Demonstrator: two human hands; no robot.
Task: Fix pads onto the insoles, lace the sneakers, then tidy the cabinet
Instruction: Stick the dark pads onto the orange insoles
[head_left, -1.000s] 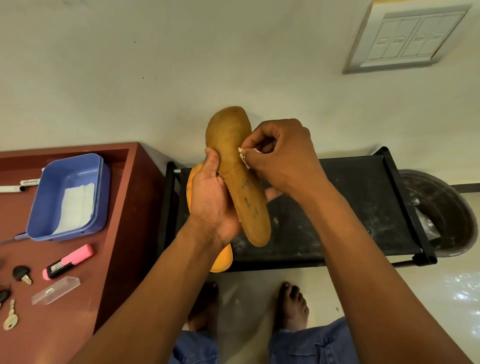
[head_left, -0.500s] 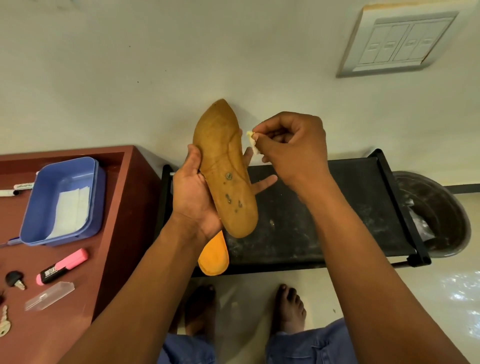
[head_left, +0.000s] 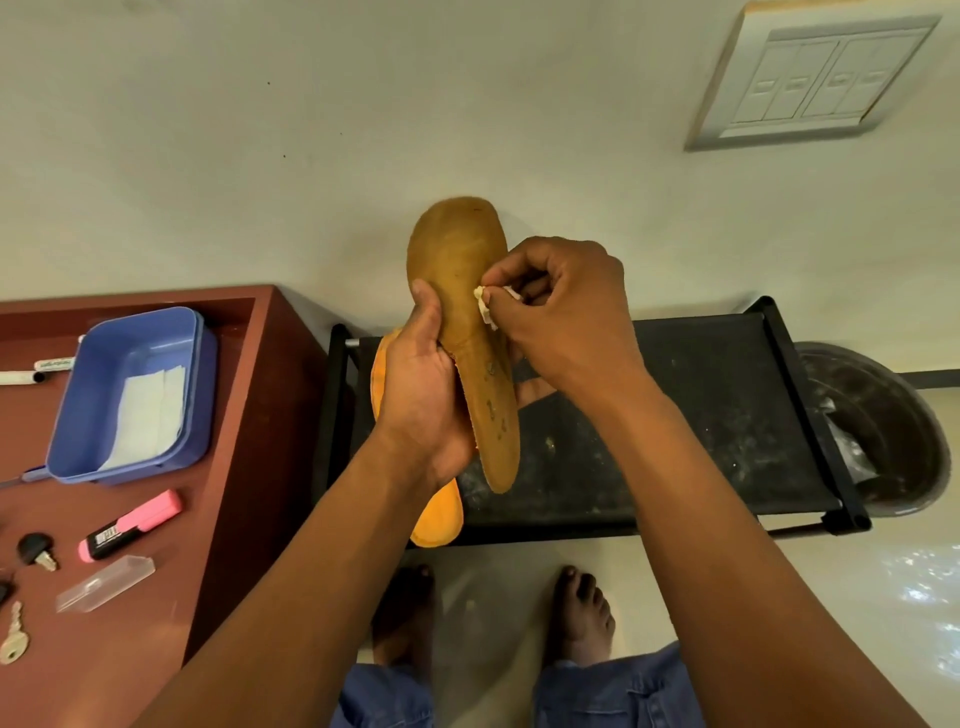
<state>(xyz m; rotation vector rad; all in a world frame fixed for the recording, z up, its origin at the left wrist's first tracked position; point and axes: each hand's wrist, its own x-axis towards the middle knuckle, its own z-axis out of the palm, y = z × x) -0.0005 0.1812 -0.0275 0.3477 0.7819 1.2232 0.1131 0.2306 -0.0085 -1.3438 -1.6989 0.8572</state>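
Note:
My left hand grips a brown insole upright in front of the wall, thumb on its left edge. A second, orange insole lies behind the same hand, its lower end showing below. My right hand pinches a small white pad between thumb and forefinger and holds it against the right edge of the brown insole, about halfway up.
A black rack shelf stands below the hands, with a dark bin at its right. The red-brown cabinet top on the left carries a blue tray with white sheets, a pink highlighter, a clear cap and keys.
The right hand, which had drawn away from the insole with the white pad half a second ago, has come back and set the pad against the insole's right edge.

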